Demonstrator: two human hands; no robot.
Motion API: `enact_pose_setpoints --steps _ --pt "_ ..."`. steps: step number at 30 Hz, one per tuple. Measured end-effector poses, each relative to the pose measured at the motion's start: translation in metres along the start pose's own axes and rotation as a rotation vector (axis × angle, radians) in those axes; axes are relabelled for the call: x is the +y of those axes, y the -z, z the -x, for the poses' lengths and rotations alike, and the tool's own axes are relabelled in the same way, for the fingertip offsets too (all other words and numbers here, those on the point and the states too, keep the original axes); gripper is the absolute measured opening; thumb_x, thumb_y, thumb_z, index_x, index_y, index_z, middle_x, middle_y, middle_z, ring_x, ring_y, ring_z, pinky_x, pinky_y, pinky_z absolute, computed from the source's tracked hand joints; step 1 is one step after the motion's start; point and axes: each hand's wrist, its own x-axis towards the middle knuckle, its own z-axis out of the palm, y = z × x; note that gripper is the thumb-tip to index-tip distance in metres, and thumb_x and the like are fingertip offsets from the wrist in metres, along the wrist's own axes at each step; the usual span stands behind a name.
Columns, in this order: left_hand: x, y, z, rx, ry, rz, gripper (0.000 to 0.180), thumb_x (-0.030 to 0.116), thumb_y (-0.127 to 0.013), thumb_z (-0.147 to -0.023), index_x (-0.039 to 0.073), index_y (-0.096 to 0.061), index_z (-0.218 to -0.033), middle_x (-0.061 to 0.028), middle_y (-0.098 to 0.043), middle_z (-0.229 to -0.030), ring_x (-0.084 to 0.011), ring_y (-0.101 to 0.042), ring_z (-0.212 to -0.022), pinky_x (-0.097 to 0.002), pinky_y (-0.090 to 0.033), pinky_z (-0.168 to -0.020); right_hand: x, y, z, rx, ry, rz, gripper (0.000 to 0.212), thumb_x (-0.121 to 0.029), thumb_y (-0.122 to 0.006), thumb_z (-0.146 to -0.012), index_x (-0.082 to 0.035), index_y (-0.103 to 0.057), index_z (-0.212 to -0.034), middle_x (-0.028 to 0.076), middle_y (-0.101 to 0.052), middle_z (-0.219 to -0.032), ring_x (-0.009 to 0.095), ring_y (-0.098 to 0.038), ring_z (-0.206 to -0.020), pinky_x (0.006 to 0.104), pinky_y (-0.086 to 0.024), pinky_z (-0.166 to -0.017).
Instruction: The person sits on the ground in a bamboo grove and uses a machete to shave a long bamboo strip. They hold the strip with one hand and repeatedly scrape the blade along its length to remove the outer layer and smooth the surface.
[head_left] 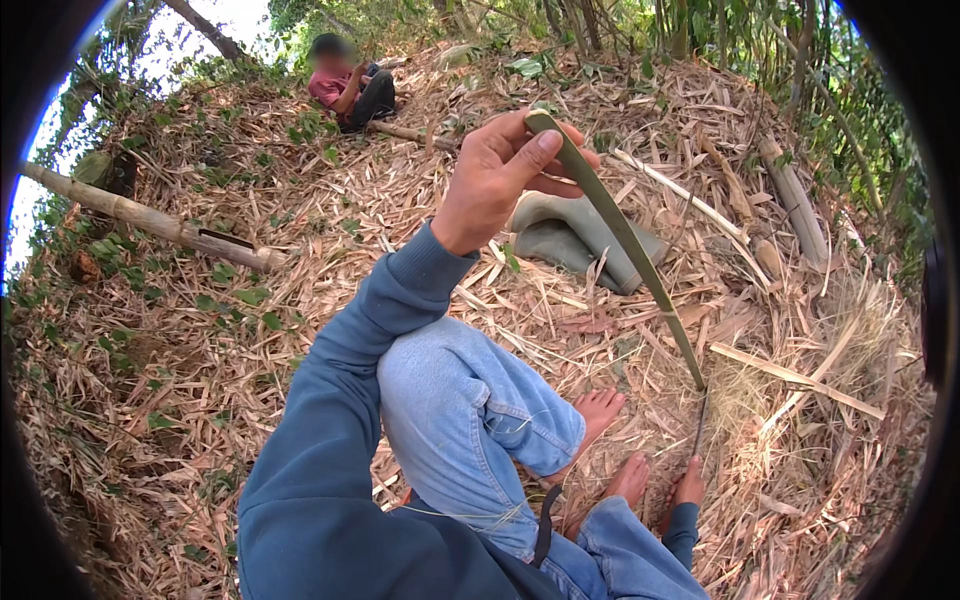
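Raised at upper centre, my left hand [510, 175] is closed around the top end of a long green bamboo strip [642, 258]. The strip slants down to the right, its lower end near the ground. Low at the right, beside my bare right foot [628, 480], my right hand [688, 484] is closed on a knife; its handle is mostly hidden in the fingers. The thin dark knife blade [700, 425] points up and meets the strip's lower end. My left foot [598, 418] lies just left of the strip. My knees are bent.
Behind the strip lie olive rubber boots [610, 245]. Pale split bamboo pieces [795, 378] and a log [795, 200] lie to the right. A thick bamboo pole [150, 218] is at the left. Another person [350, 90] sits far back. Dry leaves cover the sloping ground.
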Motion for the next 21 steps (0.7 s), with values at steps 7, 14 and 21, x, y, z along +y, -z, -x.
enact_pose_setpoints --steps 7,14,21 --pt "0.001 -0.005 0.001 -0.01 0.025 -0.004 0.031 0.024 -0.046 -0.099 -0.003 -0.057 -0.112 -0.0191 -0.067 -0.1 -0.0262 -0.068 -0.093 -0.0345 -0.059 -0.078 -0.001 -0.001 0.004 0.006 0.053 -0.007 0.072 -0.067 -0.041 -0.088 -0.001 -0.051 -0.06 0.008 -0.042 -0.041 0.02 -0.043 -0.03 0.0323 -0.034 -0.03" --pt "0.002 -0.006 0.003 -0.037 0.04 -0.005 0.031 0.025 -0.05 -0.098 -0.002 -0.058 -0.113 -0.0169 -0.067 -0.1 -0.0235 -0.067 -0.094 -0.0327 -0.058 -0.078 0.012 0.0 -0.008 -0.001 0.094 -0.022 0.072 -0.067 -0.041 -0.089 -0.001 -0.051 -0.062 0.009 -0.043 -0.041 0.021 -0.043 -0.03 0.033 -0.034 -0.03" --pt "0.002 -0.002 0.007 -0.024 0.085 0.022 0.03 0.02 -0.052 -0.097 -0.003 -0.057 -0.116 -0.0135 -0.068 -0.101 -0.0199 -0.067 -0.095 -0.0303 -0.058 -0.076 0.012 -0.002 -0.006 -0.007 0.11 0.009 0.072 -0.067 -0.041 -0.089 -0.001 -0.051 -0.062 0.009 -0.043 -0.042 0.021 -0.044 -0.031 0.0328 -0.034 -0.03"
